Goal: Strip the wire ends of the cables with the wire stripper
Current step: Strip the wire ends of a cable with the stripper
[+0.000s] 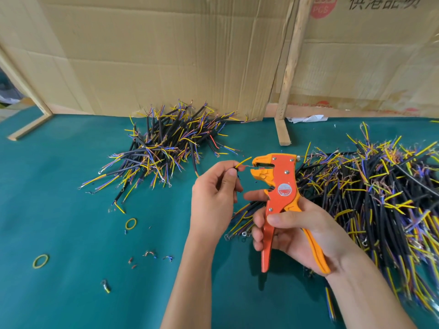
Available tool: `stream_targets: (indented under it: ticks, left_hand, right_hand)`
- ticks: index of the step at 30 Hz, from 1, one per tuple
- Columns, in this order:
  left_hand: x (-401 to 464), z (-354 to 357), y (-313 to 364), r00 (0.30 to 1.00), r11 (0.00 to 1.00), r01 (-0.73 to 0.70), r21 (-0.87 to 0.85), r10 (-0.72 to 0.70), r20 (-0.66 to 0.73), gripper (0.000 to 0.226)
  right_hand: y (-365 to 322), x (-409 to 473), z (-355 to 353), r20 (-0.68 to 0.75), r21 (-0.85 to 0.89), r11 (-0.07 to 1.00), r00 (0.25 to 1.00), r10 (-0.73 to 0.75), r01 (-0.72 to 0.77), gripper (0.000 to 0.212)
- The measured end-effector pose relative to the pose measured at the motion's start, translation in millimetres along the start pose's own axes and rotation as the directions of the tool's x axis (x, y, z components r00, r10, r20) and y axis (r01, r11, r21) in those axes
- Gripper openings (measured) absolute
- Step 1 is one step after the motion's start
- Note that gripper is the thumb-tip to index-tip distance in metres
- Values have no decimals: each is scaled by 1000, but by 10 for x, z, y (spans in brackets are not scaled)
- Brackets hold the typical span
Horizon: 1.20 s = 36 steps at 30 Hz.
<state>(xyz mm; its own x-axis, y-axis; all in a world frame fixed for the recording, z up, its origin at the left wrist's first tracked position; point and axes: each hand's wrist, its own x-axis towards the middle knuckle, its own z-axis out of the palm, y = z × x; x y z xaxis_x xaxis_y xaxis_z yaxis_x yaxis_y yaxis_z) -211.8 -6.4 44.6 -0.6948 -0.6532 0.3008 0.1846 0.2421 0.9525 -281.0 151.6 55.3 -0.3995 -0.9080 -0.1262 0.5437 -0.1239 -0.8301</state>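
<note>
one wire stripper (282,186), two cable piles (164,143), two rubber bands (131,223).

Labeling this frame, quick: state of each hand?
Left hand: pinches a cable.
Right hand: grips the wire stripper.

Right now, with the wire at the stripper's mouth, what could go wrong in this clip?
The left hand pinches the cable close to the wire stripper, so its fingertips could get nipped when the right hand squeezes.

A thin wire leads into the jaws while the yellow wire splays above them; it may be missed or stripped unevenly.

Insulation scraps already litter the green mat and could mix into the left pile.
</note>
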Motion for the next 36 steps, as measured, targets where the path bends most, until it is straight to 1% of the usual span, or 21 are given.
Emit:
stream_targets:
  ticks: [2,5,8,10,12,14,15,16,18,19,20,21,23,26,28,30,34,36]
  left_hand:
    - [2,1,-8,1000,1000,-1,3,1,3,26]
    - [0,6,-4,1000,1000,-7,18,7,10,27]
    - [0,2,-1,1000,1000,-8,28,8,15,27]
    - [-2,6,-4,1000,999,-13,39,12,18,25]
    - [-10,33,3,1000,998,-11,61,9,28,23]
    - [-17,62,18,1000,998,-10,64,8,30,22]
    - [-16,68,18,1000,998,-11,57,10,22,22]
    - [-14,65,15,1000,999,-10,53,9,9,20]
    - [-9,44,5,1000,999,-4,44,5,-27,15]
    - [-8,35,1,999,999,0,34,2,-47,13]
    - [-8,24,-1,998,1000,6,20,-5,-68,12]
    - [-5,16,-3,996,1000,15,6,-14,-88,12]
    - [6,7,-10,994,999,29,-18,-31,-108,12]
    - [20,-4,-20,990,996,53,-68,-62,-126,16]
    - [24,-17,-16,987,991,67,-114,-82,-141,19]
    - [24,-20,-12,985,986,75,-146,-96,-146,19]
    - [28,-13,-15,987,983,79,-166,-100,-122,19]
    - [26,-8,-13,989,983,83,-165,-101,-107,19]
  right_hand:
    - [1,5,13,18,-9,1000,1000,10,-10,55]
    - [21,20,38,28,29,1000,1000,12,-13,57]
    - [46,46,65,-23,50,999,1000,-8,9,43]
    - [58,72,77,-101,71,996,994,-47,54,28]
    - [76,87,90,-166,104,989,983,-83,101,22]
    - [100,97,113,-175,119,985,979,-104,126,22]
    - [108,98,124,-159,130,983,981,-108,130,25]
    - [111,98,130,-136,148,981,985,-108,128,33]
    - [94,92,118,-116,197,972,988,-107,128,56]
    - [77,87,99,-129,207,969,986,-106,132,66]
    - [56,82,80,-147,200,971,984,-104,132,71]
    - [38,71,60,-164,185,974,981,-99,129,69]
    - [4,60,23,-176,173,978,981,-83,114,57]
    - [-11,35,-31,-122,184,981,991,-47,69,59]
    - [-10,28,-40,-92,189,981,996,-21,38,54]
    - [2,40,-22,-115,181,984,993,17,4,46]
    - [53,74,61,-129,112,993,991,42,-28,38]
    - [69,75,84,-113,47,999,993,25,-19,40]
